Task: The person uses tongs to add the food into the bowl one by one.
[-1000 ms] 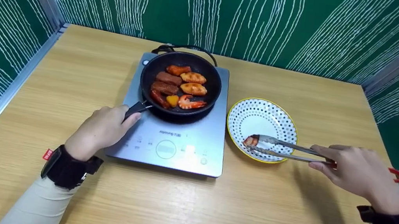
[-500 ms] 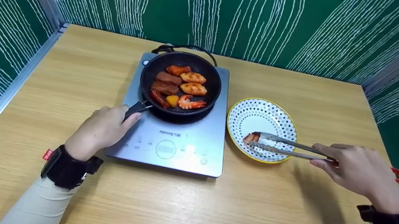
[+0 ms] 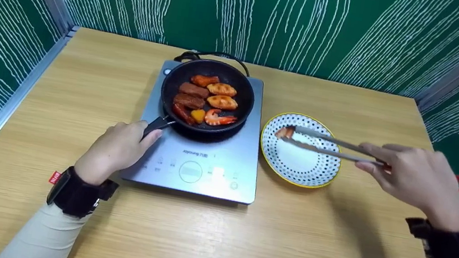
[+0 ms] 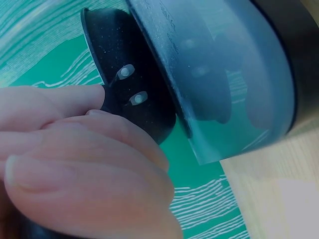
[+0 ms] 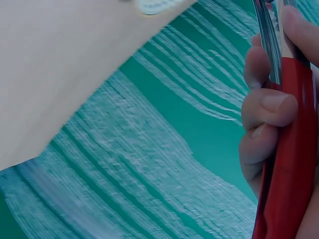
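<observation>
In the head view, my left hand (image 3: pixel 117 148) grips the black handle (image 3: pixel 157 125) of a frying pan (image 3: pixel 245 92); its curled fingers also show in the left wrist view. My right hand (image 3: pixel 413 179) holds metal tongs (image 3: pixel 335 153), their red handles (image 5: pixel 294 149) filling the palm in the right wrist view. Between the tong tips is a small reddish-brown and pale piece of food (image 3: pixel 284 132), over the upper left of a dotted white plate (image 3: pixel 299 162) with a yellow rim. In the pan lie a shrimp (image 3: pixel 218 118), brown slabs (image 3: pixel 190 101) and golden oval pieces (image 3: pixel 222 102).
Under the pan is a silver induction cooker (image 3: pixel 225 160), with a black cable (image 3: pixel 231 57) behind it. Also in the pan are a yellow piece (image 3: pixel 197 116) and a dark red piece (image 3: pixel 183 113). Green panels (image 3: pixel 264 16) enclose the wooden table (image 3: pixel 176 239) at the back and sides.
My right hand has moved the tongs and the piece of food away from me and slightly left, from the plate's near side to its upper left. The left hand and pan stay put.
</observation>
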The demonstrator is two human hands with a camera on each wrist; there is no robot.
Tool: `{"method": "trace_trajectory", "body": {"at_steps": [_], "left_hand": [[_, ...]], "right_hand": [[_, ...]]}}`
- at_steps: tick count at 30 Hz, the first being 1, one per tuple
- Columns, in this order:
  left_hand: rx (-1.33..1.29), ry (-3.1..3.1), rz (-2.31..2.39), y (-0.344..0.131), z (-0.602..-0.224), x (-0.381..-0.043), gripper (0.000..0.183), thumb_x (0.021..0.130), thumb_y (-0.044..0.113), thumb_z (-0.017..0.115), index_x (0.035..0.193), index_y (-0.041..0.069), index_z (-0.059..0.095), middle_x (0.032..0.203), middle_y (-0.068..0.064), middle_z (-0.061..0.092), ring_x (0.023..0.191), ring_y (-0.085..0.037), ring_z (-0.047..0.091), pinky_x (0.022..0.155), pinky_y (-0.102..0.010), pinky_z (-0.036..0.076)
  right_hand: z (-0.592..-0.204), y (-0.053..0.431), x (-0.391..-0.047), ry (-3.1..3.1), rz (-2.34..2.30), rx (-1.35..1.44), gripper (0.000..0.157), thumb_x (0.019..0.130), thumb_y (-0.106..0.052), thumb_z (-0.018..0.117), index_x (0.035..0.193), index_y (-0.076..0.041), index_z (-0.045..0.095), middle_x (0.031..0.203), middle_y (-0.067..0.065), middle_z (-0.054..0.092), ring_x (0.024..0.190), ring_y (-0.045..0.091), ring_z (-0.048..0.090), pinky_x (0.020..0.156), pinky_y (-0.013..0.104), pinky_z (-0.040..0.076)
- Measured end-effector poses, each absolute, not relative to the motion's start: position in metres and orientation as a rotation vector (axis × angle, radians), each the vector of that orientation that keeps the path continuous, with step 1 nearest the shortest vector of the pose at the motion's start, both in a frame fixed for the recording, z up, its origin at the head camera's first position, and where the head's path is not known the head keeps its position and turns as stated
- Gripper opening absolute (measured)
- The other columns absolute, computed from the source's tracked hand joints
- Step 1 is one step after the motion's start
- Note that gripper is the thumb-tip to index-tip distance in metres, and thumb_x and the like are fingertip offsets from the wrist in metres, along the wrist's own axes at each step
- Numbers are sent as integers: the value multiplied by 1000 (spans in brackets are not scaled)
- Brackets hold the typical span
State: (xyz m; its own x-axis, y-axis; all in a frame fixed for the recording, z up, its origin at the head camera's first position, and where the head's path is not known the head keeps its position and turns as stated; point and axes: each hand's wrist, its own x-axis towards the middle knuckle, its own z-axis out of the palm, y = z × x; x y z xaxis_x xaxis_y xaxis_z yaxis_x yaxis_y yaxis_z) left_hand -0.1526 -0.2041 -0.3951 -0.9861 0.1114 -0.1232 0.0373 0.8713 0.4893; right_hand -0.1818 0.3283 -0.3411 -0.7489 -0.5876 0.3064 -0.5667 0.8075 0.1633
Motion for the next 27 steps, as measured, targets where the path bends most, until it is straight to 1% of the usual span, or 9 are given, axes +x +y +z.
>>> {"method": "trace_trajectory", "body": {"at_steps": [7,12,15,19,22,25,27], "left_hand": [[103,2868,780,-206,-395,-151,43,103,48,40,90,9,53,71,-4,41,62,-23,47,54,-33,33],[90,2868,779,-208,-394,-150,43,103,48,40,90,9,53,71,-5,42,63,-24,48,54,-33,33],[84,2860,783,-208,-394,-150,43,103,48,40,91,9,53,72,-5,42,64,-24,48,54,-33,33],[87,2856,787,-207,-393,-150,43,103,47,40,91,9,53,71,-5,42,63,-24,48,54,-33,33],[86,2861,787,-205,-393,-151,41,103,46,41,90,9,53,71,-5,41,62,-24,48,54,-33,33],[90,2876,775,-204,-393,-151,40,103,46,42,89,10,53,70,-5,41,62,-25,48,54,-34,33],[96,2881,772,-204,-393,-151,40,103,46,42,89,10,53,70,-5,42,63,-25,49,54,-34,33]], "right_hand": [[-312,285,-197,-2538,-39,968,37,85,-43,75,110,-17,74,64,0,61,40,4,29,37,24,20],[-295,250,-212,-2529,-57,1040,37,89,-45,69,114,-18,72,65,-1,60,40,8,34,38,26,22],[-288,232,-221,-2521,-92,1090,35,89,-44,69,113,-18,72,66,-1,60,42,11,39,38,27,24],[-279,212,-231,-2542,-173,1126,34,89,-46,69,108,-17,72,64,0,60,41,14,39,37,28,26],[-274,200,-239,-2589,-247,1131,36,90,-49,67,110,-19,72,69,3,66,40,15,38,37,29,27],[-272,190,-246,-2622,-325,1134,40,90,-50,66,116,-20,72,81,8,72,40,16,38,36,30,29],[-271,184,-249,-2623,-384,1151,41,90,-49,66,117,-19,71,85,11,73,39,17,38,36,30,29]]}}
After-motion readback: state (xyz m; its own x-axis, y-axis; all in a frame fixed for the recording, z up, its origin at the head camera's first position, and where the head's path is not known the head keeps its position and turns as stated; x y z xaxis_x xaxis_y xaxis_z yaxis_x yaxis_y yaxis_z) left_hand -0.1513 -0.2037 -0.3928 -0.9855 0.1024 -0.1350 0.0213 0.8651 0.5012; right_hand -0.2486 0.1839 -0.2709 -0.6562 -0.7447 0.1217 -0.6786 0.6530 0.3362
